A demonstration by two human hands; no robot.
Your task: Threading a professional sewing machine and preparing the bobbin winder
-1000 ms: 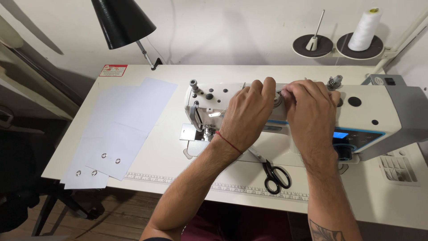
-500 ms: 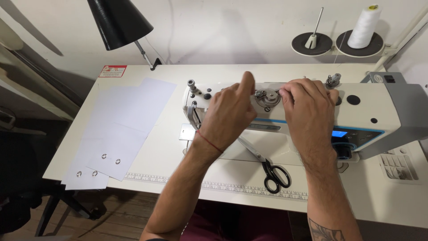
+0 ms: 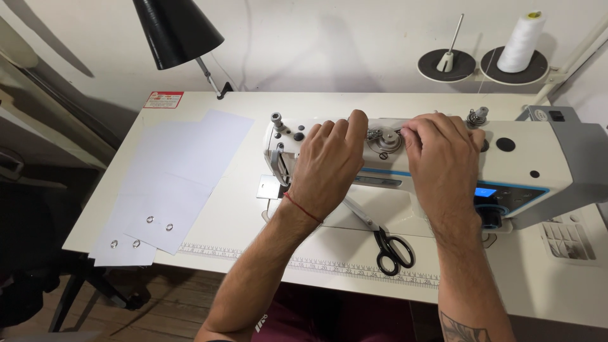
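Observation:
A white sewing machine (image 3: 532, 158) stands on the white table (image 3: 240, 215). My left hand (image 3: 329, 161) rests on top of the machine's arm, fingers together, just left of a round metal winder part (image 3: 384, 140). My right hand (image 3: 443, 155) is on the machine top just right of that part, fingertips pinched near it, possibly on thread too thin to see. A red string circles my left wrist.
Black-handled scissors (image 3: 387, 244) lie on the table in front of the machine. White sheets with metal eyelets (image 3: 171, 183) lie at the left. A black lamp (image 3: 177, 31) stands at the back left, a white thread cone (image 3: 520, 41) on a stand at the back right.
My left hand has slid left along the machine top, uncovering the round metal part. My right hand stayed near it, fingertips now pinched by that part.

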